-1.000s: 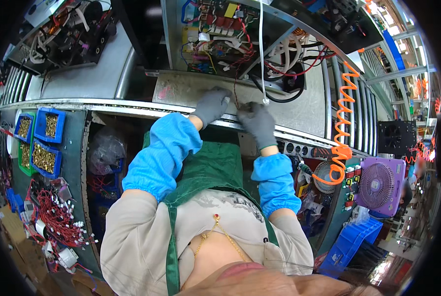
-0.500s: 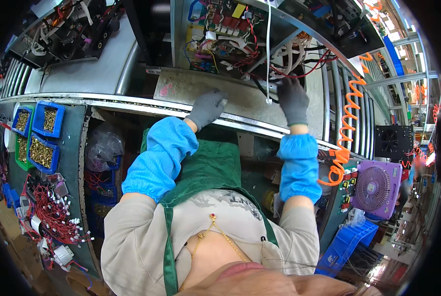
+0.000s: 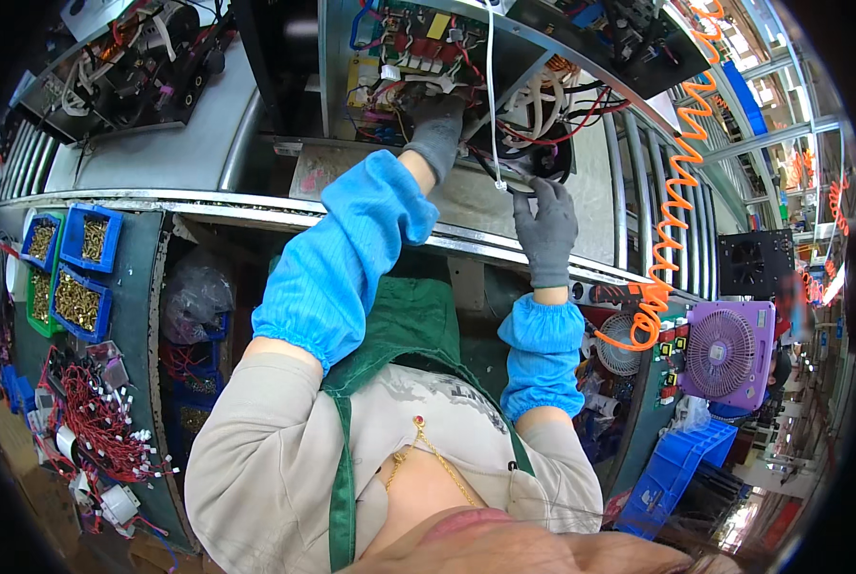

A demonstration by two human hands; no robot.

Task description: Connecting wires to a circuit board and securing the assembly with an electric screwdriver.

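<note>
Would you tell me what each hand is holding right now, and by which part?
The right hand pinches a black wire at its lower end. The left hand reaches into the open unit's wiring; whether it grips anything cannot be told.

Left hand, grey-gloved, at 12 o'clock of the frame; arm extended far forward, blue oversleeve running from elbow to wrist, fingers curled downward, grip state not discernible. Right hand, grey-gloved, at about 2 o'clock from frame centre; forearm near vertical, wrist straight, fingertips pinched together at the top. Hands apart.
</note>
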